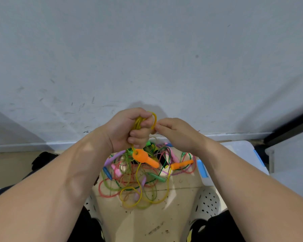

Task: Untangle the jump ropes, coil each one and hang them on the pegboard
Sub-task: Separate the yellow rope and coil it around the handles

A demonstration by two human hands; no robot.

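My left hand grips a bunch of coiled yellow rope in its fist, held up in front of the wall. An orange handle of that rope hangs just below the fist. My right hand pinches a loop of the same yellow rope beside the left fist. The rest of the yellow rope trails down to a tangle of jump ropes in red, green, purple and pink on a beige board below. A second orange handle lies in the pile. No pegboard is in view.
A white wall fills the upper view, with a baseboard at floor level. A white and blue plastic box stands to the right. A white perforated surface shows under the board. Dark fabric lies at the bottom corners.
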